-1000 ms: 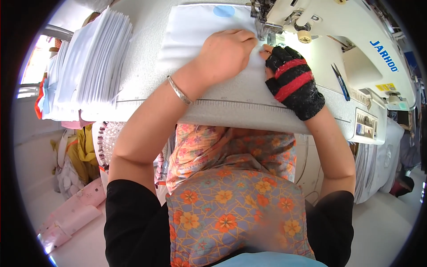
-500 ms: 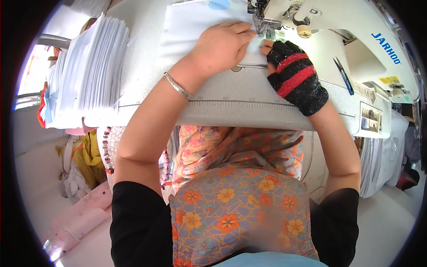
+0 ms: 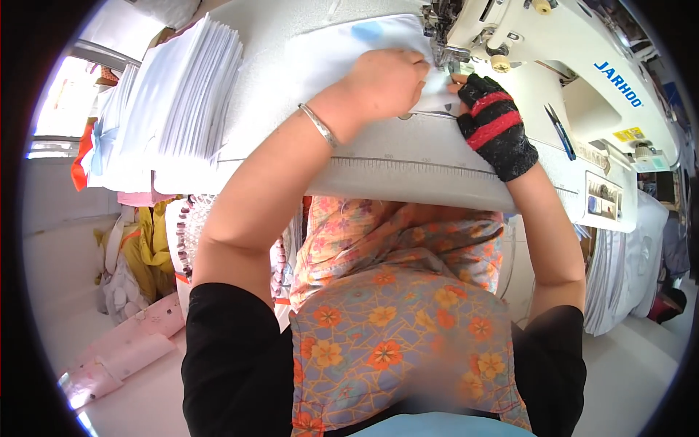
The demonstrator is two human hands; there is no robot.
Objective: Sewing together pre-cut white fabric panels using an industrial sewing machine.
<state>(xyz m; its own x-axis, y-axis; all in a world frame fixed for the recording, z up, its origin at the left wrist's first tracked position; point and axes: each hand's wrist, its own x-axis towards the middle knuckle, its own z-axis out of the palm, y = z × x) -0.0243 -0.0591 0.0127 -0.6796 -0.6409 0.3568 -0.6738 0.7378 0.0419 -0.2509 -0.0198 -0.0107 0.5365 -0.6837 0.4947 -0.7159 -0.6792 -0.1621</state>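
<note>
A white cloth piece (image 3: 320,54) with a pale blue round patch lies on the bed of a white sewing machine (image 3: 571,62), its right side by the needle and presser foot (image 3: 453,55). My left hand (image 3: 386,84), bare with a silver bangle at the wrist, rests on this cloth just left of the foot. Its fingers are curled in and closed on the cloth. My right hand (image 3: 495,124) wears a black and red striped fingerless glove. Bent fingertips hold the cloth's right edge, close in front of the foot; the thumb is mostly hidden.
A tall stack of folded white cloth pieces (image 3: 182,102) stands at the left of the table. Black-handled tweezers or snips (image 3: 561,132) lie right of my glove. A small compartment (image 3: 603,198) is set into the front right edge. More white cloth (image 3: 619,255) hangs at right.
My left fingers, laid out flatter before, are now curled in. The cloth has turned slightly beside the foot. The whole view has shifted a little.
</note>
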